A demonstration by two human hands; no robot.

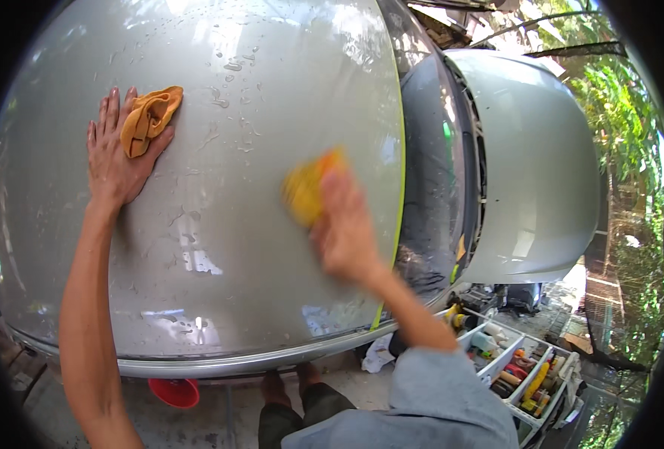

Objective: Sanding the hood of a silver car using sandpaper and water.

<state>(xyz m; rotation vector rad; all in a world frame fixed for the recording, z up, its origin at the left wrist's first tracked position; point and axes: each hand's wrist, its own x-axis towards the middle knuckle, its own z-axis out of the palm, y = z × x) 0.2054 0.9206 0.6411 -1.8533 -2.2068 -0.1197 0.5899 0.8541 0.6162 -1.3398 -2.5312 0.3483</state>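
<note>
Outdoors under green trees, a wet silver-grey car panel point(220, 224) fills the view; the left hand point(115, 161) lies spread flat on it, thumb and palm pinning a crumpled orange cloth point(148, 118); the right hand point(343, 224) is blurred, seemingly gripping a yellow sponge-like pad point(306, 187), though I cannot tell how its fingers close. On wet paint the bracing palm could slip; trapped grit might scratch. A white tool tray point(523, 370) is partly cut off; the red object point(173, 391) below is half hidden.
</note>
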